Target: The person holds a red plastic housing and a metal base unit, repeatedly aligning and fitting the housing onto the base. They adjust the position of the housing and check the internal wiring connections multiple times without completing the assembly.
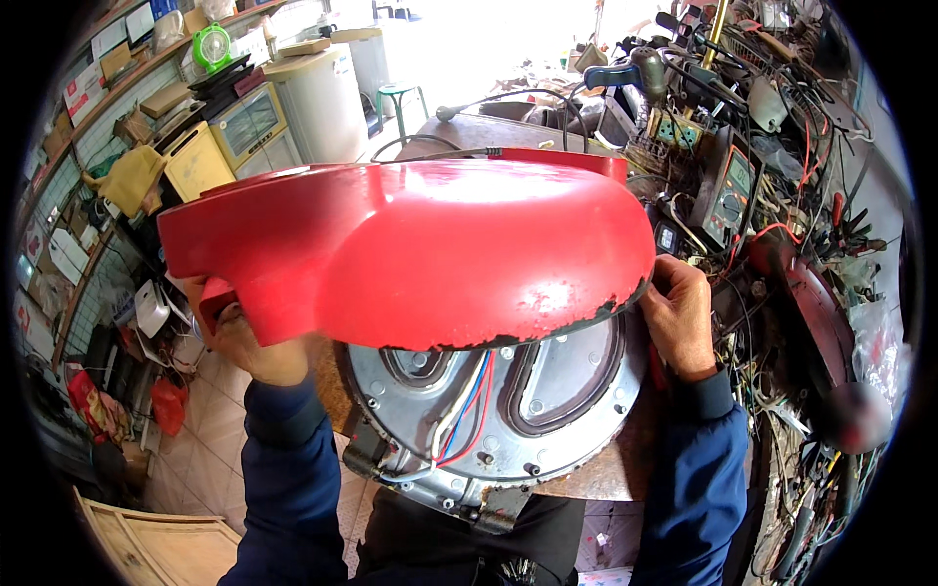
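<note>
A large glossy red plastic cover (489, 244), its rim chipped and blackened, is raised and tilted over a round grey metal base (576, 444). The base looks like the underside of an electric griddle, with a curved heating element (528, 426) and screw posts. From beneath the cover run red, blue and white wires (467, 415) to the base's near left side. At the cover's left end, my left hand (256, 344) is closed round the handle part, some fingers hidden inside. My right hand (678, 317) pinches its right rim between thumb and fingers. A black hinge piece (503, 509) sits at the base's near edge.
The base rests on a worn bench (611, 471). Along the right lie a multimeter (725, 190), tangled cables, tools and a dark red curved part (811, 308). A black cord (420, 138) runs behind the cover. A green stool (399, 91) and loaded shelves (122, 93) stand farther off.
</note>
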Demonstrator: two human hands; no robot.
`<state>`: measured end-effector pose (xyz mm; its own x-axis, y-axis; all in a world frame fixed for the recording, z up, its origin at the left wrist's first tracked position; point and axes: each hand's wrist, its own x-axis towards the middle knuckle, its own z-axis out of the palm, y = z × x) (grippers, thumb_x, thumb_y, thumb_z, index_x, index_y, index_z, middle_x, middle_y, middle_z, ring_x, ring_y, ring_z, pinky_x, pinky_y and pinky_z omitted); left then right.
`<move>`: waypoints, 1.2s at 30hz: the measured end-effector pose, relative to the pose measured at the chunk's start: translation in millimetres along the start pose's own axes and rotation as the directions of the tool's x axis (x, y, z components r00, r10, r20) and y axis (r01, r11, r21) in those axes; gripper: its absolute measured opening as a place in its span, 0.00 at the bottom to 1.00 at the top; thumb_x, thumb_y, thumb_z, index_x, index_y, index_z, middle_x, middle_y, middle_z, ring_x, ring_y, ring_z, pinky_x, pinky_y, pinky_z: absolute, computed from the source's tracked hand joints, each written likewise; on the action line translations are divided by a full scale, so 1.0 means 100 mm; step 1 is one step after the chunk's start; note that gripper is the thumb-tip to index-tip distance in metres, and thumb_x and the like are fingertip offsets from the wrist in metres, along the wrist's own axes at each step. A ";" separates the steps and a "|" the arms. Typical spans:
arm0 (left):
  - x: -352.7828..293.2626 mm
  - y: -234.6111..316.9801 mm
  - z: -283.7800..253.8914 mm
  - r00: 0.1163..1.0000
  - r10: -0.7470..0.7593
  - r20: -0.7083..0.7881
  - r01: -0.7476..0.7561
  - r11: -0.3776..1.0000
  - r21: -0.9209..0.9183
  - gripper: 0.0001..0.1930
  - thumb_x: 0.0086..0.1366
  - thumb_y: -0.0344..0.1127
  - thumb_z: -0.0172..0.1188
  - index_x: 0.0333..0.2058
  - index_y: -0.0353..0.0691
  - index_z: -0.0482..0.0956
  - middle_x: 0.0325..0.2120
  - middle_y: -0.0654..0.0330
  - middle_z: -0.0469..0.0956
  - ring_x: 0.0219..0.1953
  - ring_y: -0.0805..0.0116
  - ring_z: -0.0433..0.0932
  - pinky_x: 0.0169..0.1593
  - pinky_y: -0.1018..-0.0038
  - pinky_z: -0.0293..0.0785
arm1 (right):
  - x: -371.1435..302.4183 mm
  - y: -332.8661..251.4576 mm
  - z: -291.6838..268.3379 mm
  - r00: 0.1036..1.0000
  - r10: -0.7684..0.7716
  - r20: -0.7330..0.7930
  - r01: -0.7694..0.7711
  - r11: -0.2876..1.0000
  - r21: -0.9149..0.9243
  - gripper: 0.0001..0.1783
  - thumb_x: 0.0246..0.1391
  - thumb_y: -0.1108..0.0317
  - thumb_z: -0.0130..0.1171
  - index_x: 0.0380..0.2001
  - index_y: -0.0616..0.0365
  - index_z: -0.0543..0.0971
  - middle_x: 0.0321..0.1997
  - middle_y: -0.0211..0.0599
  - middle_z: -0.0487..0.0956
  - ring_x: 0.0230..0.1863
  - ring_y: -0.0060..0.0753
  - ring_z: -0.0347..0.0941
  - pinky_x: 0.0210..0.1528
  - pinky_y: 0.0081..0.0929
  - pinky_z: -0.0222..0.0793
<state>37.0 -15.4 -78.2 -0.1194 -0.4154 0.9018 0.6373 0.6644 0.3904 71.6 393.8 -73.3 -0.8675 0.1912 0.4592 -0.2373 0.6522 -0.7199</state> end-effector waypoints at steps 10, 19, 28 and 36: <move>0.05 -0.34 -0.32 0.619 -0.376 0.689 0.313 -0.688 -0.655 0.16 0.73 0.43 0.50 0.50 0.37 0.74 0.40 0.63 0.76 0.30 0.78 0.70 0.36 0.80 0.74 | 0.00 -0.07 -0.02 0.999 -0.015 0.046 0.018 0.998 -0.067 0.09 0.52 0.72 0.60 0.34 0.67 0.83 0.32 0.49 0.83 0.35 0.44 0.82 0.40 0.32 0.74; 0.13 -0.18 -0.17 0.626 -0.744 0.234 0.467 0.117 -0.876 0.11 0.74 0.36 0.48 0.46 0.37 0.73 0.35 0.65 0.75 0.28 0.79 0.69 0.41 0.84 0.72 | 0.00 -0.04 -0.03 0.999 -0.009 0.038 0.012 0.997 -0.081 0.09 0.52 0.71 0.60 0.34 0.67 0.83 0.32 0.52 0.83 0.36 0.48 0.83 0.41 0.34 0.75; -0.01 0.15 0.08 0.956 -0.293 0.028 0.276 0.859 -0.432 0.19 0.65 0.39 0.61 0.51 0.37 0.72 0.42 0.61 0.77 0.39 0.73 0.78 0.36 0.78 0.78 | 0.01 0.00 -0.01 0.999 -0.042 0.033 0.045 0.995 -0.090 0.09 0.52 0.71 0.61 0.34 0.67 0.83 0.32 0.53 0.83 0.36 0.49 0.83 0.41 0.35 0.75; 0.04 0.20 0.07 0.943 -0.331 0.041 0.311 0.827 -0.469 0.25 0.59 0.46 0.63 0.53 0.43 0.72 0.46 0.58 0.75 0.44 0.63 0.79 0.36 0.67 0.84 | 0.02 0.16 0.06 0.997 -0.076 0.017 0.076 0.997 0.005 0.08 0.53 0.72 0.62 0.34 0.67 0.83 0.30 0.47 0.84 0.32 0.35 0.82 0.39 0.28 0.75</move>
<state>43.7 0.3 -65.6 -0.3547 -0.5859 0.7286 0.8468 0.1290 0.5160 63.6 400.0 -86.6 -0.8545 0.1286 0.5032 -0.3042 0.6615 -0.6855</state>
